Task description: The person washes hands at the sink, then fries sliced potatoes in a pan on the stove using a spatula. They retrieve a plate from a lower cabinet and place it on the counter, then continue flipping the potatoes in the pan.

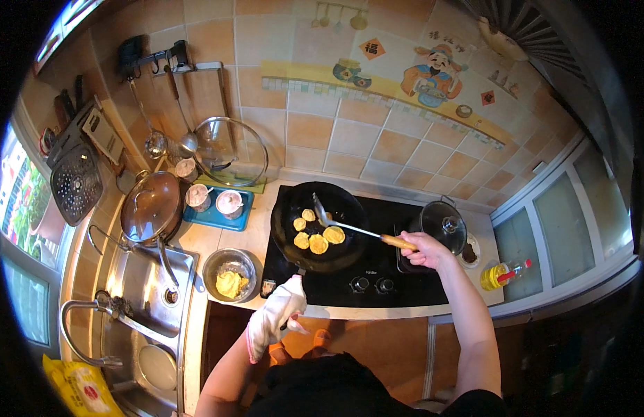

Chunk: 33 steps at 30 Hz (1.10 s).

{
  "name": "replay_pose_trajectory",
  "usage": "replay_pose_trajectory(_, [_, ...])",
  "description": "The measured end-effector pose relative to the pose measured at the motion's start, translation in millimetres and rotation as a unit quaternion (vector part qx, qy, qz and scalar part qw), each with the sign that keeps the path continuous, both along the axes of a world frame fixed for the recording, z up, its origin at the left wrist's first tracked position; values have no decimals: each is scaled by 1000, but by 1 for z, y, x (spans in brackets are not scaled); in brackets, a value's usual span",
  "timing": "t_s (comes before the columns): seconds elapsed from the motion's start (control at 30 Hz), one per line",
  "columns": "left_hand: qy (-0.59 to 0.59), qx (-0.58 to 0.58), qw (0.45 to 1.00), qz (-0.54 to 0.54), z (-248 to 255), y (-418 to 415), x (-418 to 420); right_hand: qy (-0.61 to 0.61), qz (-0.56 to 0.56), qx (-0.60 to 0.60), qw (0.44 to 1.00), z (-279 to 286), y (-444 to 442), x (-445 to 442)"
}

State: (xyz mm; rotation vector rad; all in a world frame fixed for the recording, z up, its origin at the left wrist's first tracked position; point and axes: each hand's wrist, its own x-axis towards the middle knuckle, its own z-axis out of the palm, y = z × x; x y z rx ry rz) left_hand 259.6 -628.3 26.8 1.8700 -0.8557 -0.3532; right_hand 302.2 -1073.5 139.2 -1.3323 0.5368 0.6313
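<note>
My right hand (pixel 422 249) grips the wooden handle of a metal wok spatula (pixel 353 228). The spatula's blade rests inside a black wok (pixel 348 198) on the left burner. Several round yellow patties (pixel 318 244) lie in the wok, mostly left of and below the blade; another is partly hidden behind it. A white cloth (pixel 280 307) covers my left hand (pixel 296 314), which is closed around the wok's handle through it. Most of that handle is hidden. Left of the wok, a metal bowl (pixel 209 265) holds yellow batter or dough (pixel 231 284).
A glass-lidded pot (pixel 442 224) occupies the cooktop's (pixel 322 289) right side, near an oil bottle (pixel 493 276). Behind the bowl, a blue tray (pixel 215 218) carries lidded jars (pixel 229 202). At left are a lidded pan (pixel 150 208) and a double sink (pixel 144 297).
</note>
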Motion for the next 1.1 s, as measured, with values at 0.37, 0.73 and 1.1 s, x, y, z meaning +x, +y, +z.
replay_pose_trajectory(0.37, [20, -6, 1000, 3, 1, -1, 0, -288, 106, -384, 871, 12, -3, -25])
replay_pose_trajectory(0.73, [35, -13, 999, 6, 6, 0, 2, -363, 244, -645, 627, -22, 49, -45])
replay_pose_trajectory(1.1, [64, -25, 998, 15, 10, 0, 2, -358, 254, -672, 596, -31, 55, -28])
